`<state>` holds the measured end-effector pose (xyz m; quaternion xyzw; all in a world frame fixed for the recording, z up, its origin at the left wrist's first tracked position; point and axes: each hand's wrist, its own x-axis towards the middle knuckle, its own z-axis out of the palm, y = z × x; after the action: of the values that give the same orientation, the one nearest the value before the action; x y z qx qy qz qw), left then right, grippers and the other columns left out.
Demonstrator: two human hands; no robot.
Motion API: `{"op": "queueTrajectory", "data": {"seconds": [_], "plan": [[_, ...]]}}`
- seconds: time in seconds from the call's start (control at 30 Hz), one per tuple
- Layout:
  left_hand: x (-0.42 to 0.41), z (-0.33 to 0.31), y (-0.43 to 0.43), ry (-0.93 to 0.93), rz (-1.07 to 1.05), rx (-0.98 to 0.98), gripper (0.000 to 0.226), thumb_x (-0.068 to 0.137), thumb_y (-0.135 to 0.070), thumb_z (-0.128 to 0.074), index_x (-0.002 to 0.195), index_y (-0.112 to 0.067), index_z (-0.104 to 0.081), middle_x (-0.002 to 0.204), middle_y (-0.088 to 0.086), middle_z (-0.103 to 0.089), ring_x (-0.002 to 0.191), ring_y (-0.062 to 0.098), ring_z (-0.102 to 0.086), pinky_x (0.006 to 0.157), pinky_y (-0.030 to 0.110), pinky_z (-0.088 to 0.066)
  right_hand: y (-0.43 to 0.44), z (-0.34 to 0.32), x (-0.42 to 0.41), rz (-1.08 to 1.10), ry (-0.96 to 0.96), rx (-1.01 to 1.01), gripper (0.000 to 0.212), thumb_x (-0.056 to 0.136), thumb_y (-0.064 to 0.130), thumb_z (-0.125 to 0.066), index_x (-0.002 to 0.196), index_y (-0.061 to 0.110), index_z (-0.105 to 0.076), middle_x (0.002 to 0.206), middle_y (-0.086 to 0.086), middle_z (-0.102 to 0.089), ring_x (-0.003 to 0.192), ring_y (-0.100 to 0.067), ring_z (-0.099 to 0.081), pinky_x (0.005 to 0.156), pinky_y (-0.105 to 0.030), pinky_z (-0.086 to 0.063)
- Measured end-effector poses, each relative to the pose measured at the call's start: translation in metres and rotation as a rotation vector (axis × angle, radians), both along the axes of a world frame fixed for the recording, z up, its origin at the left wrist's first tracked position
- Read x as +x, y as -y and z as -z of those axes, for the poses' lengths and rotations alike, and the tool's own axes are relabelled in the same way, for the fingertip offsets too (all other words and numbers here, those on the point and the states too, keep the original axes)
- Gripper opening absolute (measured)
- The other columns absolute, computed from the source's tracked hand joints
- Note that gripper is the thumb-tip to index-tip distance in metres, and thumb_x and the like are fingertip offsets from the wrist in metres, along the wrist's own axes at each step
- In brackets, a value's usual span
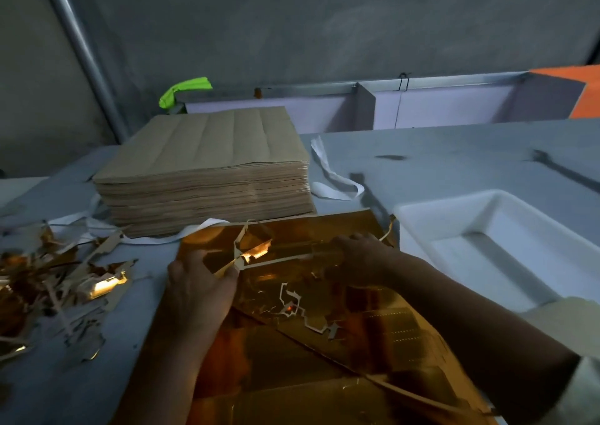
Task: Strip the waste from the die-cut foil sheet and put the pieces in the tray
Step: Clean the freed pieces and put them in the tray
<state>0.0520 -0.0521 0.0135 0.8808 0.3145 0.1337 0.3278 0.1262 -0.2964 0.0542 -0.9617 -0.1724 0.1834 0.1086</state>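
A shiny gold die-cut foil sheet [324, 337] lies on the grey table in front of me, with cut outlines showing in its middle. My left hand [198, 291] pinches a thin strip of waste [250, 255] that stands lifted and bent off the sheet's far part. My right hand [360, 259] presses on the sheet's far right area, fingers curled over the other end of that strip. A white tray [496, 249] sits to the right of the sheet, and I see nothing in it.
A tall stack of brown sheets [207, 168] stands behind the foil sheet. A heap of gold and brown scraps [58, 285] covers the table at the left. White strapping [331, 178] lies beside the stack. Partitioned bins [373, 106] run along the back wall.
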Motion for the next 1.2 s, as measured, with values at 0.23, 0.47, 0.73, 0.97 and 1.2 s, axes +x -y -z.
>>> {"op": "queueTrajectory", "data": {"seconds": [0.23, 0.47, 0.73, 0.97, 1.2], "plan": [[0.008, 0.005, 0.003, -0.025, 0.041, -0.148, 0.043, 0.091, -0.037, -0.064, 0.13, -0.026, -0.048, 0.101, -0.003, -0.056, 0.085, 0.014, -0.052, 0.061, 0.027, -0.036, -0.005, 0.002, -0.014, -0.082, -0.132, -0.031, 0.089, 0.078, 0.075, -0.057, 0.151, 0.04, -0.022, 0.154, -0.006, -0.033, 0.139, -0.036, -0.035, 0.103, -0.053, -0.041], [0.012, -0.006, 0.023, 0.161, 0.149, -0.417, 0.012, 0.094, -0.023, -0.061, 0.104, -0.029, -0.064, 0.092, -0.002, -0.065, 0.082, 0.013, -0.063, 0.062, 0.028, -0.047, -0.024, -0.002, -0.042, -0.256, -0.145, -0.046, 0.086, 0.072, 0.077, -0.063, 0.143, 0.038, -0.033, 0.142, -0.002, -0.044, 0.131, -0.033, -0.043, 0.098, -0.054, -0.046], [0.008, -0.037, 0.036, 0.302, 0.205, -0.92, 0.016, 0.093, -0.011, -0.061, 0.104, -0.02, -0.066, 0.087, 0.003, -0.068, 0.073, 0.012, -0.061, 0.062, 0.025, -0.047, -0.028, 0.012, -0.053, -0.217, 0.089, -0.005, 0.063, 0.091, 0.027, -0.065, 0.142, 0.028, -0.028, 0.098, -0.001, -0.054, 0.083, -0.016, -0.056, 0.065, -0.027, -0.046], [-0.002, -0.036, 0.053, 0.255, 0.282, -0.908, 0.024, 0.091, -0.008, -0.063, 0.109, -0.023, -0.066, 0.09, 0.006, -0.069, 0.076, 0.015, -0.064, 0.064, 0.027, -0.051, -0.02, -0.001, -0.045, -0.165, 0.094, 0.11, 0.023, 0.095, 0.022, -0.06, 0.118, 0.02, -0.058, 0.099, 0.0, -0.062, 0.086, -0.012, -0.06, 0.072, -0.023, -0.048], [-0.011, -0.029, 0.081, -0.036, 0.557, -0.762, 0.043, 0.083, 0.0, -0.067, 0.113, -0.029, -0.058, 0.103, 0.0, -0.064, 0.094, 0.018, -0.061, 0.069, 0.029, -0.047, -0.017, -0.026, -0.045, -0.122, 0.324, 0.409, 0.025, 0.091, 0.012, -0.064, 0.115, 0.018, -0.063, 0.105, -0.001, -0.069, 0.091, -0.015, -0.064, 0.08, -0.027, -0.055]]}}
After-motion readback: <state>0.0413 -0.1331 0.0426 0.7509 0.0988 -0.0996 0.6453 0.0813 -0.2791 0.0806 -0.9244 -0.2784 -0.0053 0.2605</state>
